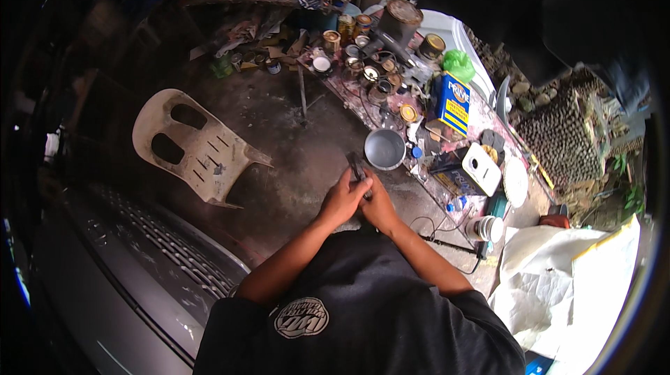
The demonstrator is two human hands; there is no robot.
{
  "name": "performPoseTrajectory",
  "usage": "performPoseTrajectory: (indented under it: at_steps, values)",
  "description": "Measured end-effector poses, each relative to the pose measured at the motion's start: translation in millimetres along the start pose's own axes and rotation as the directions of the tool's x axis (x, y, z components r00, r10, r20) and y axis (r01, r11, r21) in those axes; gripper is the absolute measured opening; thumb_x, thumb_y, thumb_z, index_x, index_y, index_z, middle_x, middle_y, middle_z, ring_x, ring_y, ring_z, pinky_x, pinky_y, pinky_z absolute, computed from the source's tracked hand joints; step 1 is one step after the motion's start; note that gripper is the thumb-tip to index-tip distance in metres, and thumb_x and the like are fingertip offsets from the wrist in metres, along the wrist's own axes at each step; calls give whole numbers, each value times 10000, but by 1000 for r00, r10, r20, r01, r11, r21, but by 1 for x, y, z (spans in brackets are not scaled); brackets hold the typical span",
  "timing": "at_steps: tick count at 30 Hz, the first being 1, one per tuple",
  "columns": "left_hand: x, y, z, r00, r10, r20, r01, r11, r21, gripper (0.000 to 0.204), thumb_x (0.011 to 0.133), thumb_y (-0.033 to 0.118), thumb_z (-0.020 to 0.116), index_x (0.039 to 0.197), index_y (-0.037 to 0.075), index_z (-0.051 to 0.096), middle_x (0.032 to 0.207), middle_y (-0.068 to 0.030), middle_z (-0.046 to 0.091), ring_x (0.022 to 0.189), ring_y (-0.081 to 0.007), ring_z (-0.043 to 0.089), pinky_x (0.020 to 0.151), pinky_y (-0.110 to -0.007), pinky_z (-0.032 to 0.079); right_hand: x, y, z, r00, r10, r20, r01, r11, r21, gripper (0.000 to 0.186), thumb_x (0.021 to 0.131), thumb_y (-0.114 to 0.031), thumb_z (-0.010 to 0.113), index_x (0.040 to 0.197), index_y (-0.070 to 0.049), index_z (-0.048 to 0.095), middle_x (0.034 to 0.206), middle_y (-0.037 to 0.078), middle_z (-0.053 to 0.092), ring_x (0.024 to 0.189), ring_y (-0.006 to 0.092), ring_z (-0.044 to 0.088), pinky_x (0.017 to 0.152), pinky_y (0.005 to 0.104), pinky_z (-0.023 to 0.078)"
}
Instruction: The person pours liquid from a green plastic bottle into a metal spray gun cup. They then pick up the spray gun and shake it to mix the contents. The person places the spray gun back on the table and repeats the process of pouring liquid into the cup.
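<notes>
In front of my chest, my left hand (342,198) and my right hand (377,200) are close together, both closed around a dark, narrow object (356,165). Its upper end sticks out past my fingers, and my hands cover the rest, so its kind is unclear. Just beyond and to the right of my hands is a round tub (384,150) with a grey inside, at the edge of the cluttered worktable (352,106). A small blue cap (417,152) lies beside the tub.
Paint cans (401,20), a blue-and-yellow rectangular tin (450,104) and a white-topped tin (481,169) crowd the table. A white-lidded tub (484,228) stands nearer me. At left are a worn plastic chair (202,145) and a grey car panel (105,270); white sheeting (558,284) lies right.
</notes>
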State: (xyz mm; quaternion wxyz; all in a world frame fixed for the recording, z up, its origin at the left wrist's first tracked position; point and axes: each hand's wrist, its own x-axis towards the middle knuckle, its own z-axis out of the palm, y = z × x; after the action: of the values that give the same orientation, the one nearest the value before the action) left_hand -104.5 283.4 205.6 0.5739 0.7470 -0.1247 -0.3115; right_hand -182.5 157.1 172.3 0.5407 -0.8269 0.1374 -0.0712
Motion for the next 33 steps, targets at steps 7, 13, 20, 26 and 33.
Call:
performPoseTrajectory:
  at_steps: [7, 13, 20, 26, 33]
  values:
    - [-33, -52, -45, 937, -238, 255, 281, 948, -150, 648, 1041, 374, 690, 1586, 106, 465, 1264, -74, 716, 1047, -127, 692, 733, -290, 540, -6, 54, -35, 924, 337, 183, -354, 932, 73, 618, 934, 27, 646, 1523, -28, 471, 1091, 84, 690, 837, 175, 683, 748, 325, 584]
    - [-38, -143, -106, 912, -409, 39, 405, 880, -247, 556, 1051, 325, 679, 1500, 38, 519, 1158, -61, 729, 915, -126, 684, 711, -266, 530, 48, 20, -33, 887, 369, 279, -390, 921, 23, 682, 921, -10, 649, 1579, -80, 485, 930, 101, 692, 741, 166, 663, 714, 334, 551]
    - [2, -144, -168, 870, -483, -104, 448, 860, -245, 546, 1044, 344, 672, 1479, 37, 548, 1087, -75, 755, 885, -147, 713, 710, -294, 545, 135, 14, 5, 891, 275, 362, -295, 955, 1, 655, 927, -53, 688, 1558, -140, 533, 1130, 125, 735, 755, 190, 664, 754, 348, 557]
    - [51, -152, -236, 848, -495, -189, 464, 866, -187, 496, 1033, 301, 665, 1435, 23, 582, 953, -87, 735, 764, -141, 676, 677, -306, 547, 226, -34, 19, 899, 186, 396, -182, 982, -48, 621, 933, -102, 721, 1531, -149, 561, 1408, 180, 678, 1262, 283, 677, 1006, 371, 540]
    - [96, -135, -298, 749, -584, -314, 478, 803, -356, 453, 1038, 279, 643, 1410, 24, 595, 837, -71, 678, 683, -129, 627, 620, -287, 521, 331, -81, 16, 910, 71, 408, -72, 997, -14, 512, 963, -334, 793, 1354, -20, 691, 1233, 223, 749, 1140, 328, 730, 991, 398, 545]
